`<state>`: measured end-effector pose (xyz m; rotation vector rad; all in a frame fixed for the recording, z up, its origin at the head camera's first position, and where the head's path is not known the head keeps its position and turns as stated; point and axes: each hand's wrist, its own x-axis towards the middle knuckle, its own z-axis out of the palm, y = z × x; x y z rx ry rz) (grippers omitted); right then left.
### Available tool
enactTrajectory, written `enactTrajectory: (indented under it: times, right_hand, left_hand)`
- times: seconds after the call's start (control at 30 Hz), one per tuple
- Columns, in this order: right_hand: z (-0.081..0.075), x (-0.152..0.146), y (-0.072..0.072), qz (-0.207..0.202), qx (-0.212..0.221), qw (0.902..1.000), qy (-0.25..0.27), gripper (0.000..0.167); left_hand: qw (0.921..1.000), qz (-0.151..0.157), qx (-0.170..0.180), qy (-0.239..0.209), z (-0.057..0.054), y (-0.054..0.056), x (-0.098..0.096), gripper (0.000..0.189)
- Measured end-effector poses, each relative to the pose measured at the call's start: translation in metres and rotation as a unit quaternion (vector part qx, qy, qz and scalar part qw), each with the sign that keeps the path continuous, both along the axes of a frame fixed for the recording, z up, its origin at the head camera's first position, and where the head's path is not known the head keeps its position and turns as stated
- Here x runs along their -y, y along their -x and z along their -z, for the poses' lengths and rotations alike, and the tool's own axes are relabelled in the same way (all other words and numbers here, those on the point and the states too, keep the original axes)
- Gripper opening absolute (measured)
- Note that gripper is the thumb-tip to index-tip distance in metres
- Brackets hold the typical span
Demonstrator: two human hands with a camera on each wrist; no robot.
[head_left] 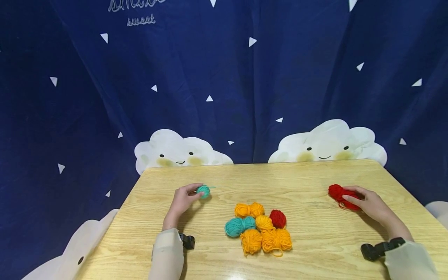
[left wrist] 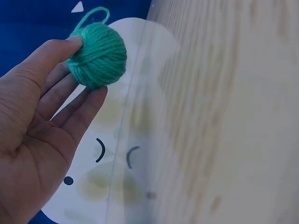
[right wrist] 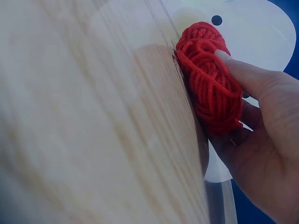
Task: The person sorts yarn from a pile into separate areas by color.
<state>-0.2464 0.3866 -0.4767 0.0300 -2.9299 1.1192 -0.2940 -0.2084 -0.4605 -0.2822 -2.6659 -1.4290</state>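
Note:
In the head view my left hand (head_left: 183, 199) is at the left of the table, pinching a small teal ball of yarn (head_left: 203, 191) between thumb and fingers. The left wrist view shows this ball of yarn (left wrist: 99, 56) at the fingertips, a loop of strand sticking up from it. Over on the right, my right hand (head_left: 373, 205) grips a red skein of yarn (head_left: 346, 197) tied in at its middle. Seen from the right wrist, the red skein (right wrist: 212, 81) lies against the tabletop, the thumb on one side; some fingers are hidden behind it.
Between the hands lies a cluster of yarn: several orange bundles (head_left: 251, 241), a teal skein (head_left: 239, 226) and a dark red ball (head_left: 278, 218). The wooden table (head_left: 210, 256) ends at the back against a navy curtain (head_left: 231, 77) with white clouds.

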Motion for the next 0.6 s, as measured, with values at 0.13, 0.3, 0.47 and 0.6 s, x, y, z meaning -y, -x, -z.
enactTrajectory:
  times: [0.13, 0.3, 0.47, 0.6]
  right_hand:
    - [0.0, 0.001, 0.0, 0.0, 0.004, 1.0, 0.005, 0.064]
    - [-0.001, 0.001, 0.0, -0.001, 0.006, 1.0, 0.006, 0.065]
    - [-0.002, 0.0, 0.0, -0.004, 0.004, 1.0, 0.007, 0.064]
    - [-0.001, 0.001, -0.001, -0.002, 0.009, 0.9999, 0.011, 0.066]
  left_hand:
    - [1.0, -0.002, 0.0, 0.005, -0.001, -0.002, 0.004, 0.038]
    - [0.9999, -0.009, -0.003, 0.009, -0.001, -0.002, 0.01, 0.039]
    - [0.9998, -0.017, 0.007, 0.007, -0.002, -0.003, 0.014, 0.041]
    - [0.9997, -0.021, 0.009, 0.008, -0.003, -0.005, 0.016, 0.041]
